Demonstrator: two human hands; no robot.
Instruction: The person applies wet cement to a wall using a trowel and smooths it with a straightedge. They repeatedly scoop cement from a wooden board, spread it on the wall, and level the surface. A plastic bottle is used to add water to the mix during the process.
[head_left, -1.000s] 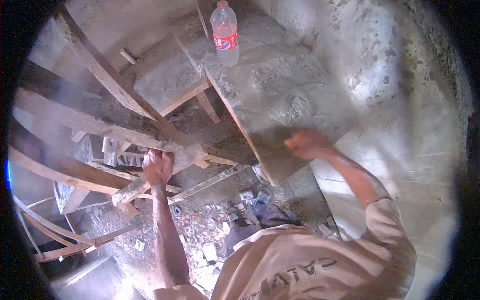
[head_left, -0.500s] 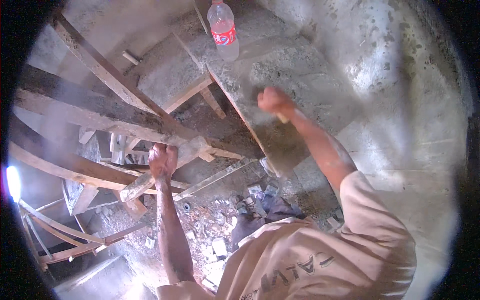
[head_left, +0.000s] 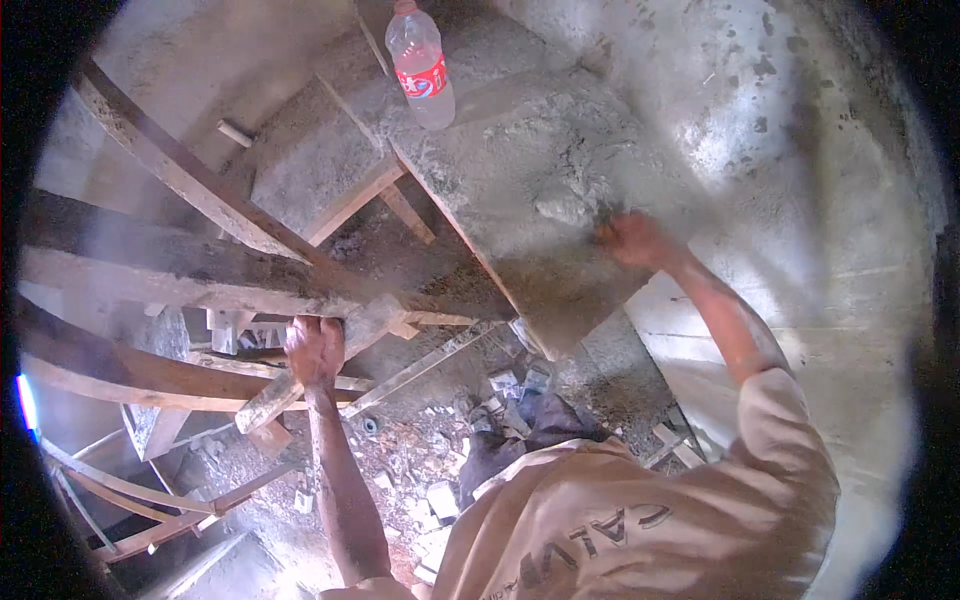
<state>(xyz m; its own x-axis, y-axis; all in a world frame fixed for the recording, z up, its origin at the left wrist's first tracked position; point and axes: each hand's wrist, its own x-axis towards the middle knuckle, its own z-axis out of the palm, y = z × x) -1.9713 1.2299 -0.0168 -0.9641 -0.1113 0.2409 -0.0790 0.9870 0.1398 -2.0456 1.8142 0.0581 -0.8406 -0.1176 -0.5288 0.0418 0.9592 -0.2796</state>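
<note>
Grey cement slab (head_left: 500,170) lies under my right hand (head_left: 635,242), whose fingers are curled in low over its right side; whether they touch it or close on anything, I cannot tell. From them the slab spreads leftward and ahead, its long axis running away from me and leaning left. My left hand (head_left: 315,348), farther from it, has its fingers wrapped round a wooden crosspiece (head_left: 268,402) beside a long beam (head_left: 150,285). Farther out, a plastic bottle (head_left: 418,50) stands toward the slab's far end; rubble (head_left: 440,498) litters the floor (head_left: 240,500).
</note>
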